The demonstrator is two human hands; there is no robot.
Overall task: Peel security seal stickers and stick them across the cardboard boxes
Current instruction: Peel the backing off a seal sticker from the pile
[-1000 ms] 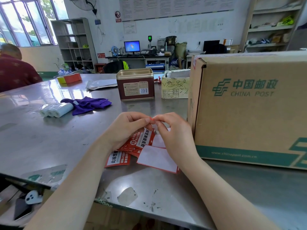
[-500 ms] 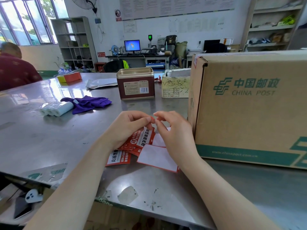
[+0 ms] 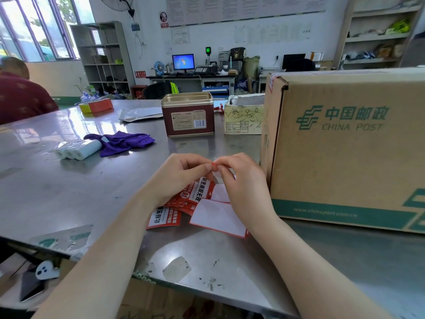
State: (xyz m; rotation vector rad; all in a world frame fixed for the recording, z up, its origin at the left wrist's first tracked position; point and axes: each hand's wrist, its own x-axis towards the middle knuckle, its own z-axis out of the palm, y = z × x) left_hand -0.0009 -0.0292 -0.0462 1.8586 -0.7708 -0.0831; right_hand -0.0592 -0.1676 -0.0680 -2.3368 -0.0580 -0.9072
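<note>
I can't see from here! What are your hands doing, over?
Left hand and right hand both pinching a sticker, picking at its corner. More stickers underneath. Box waiting at right, nothing blocking.

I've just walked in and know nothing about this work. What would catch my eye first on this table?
Probably the big China Post cardboard box standing at the right of the steel table. Just left of it, the left hand and right hand pinch a red seal sticker between their fingertips, above a loose pile of red and white stickers. Farther back stands a brown tin.
</note>
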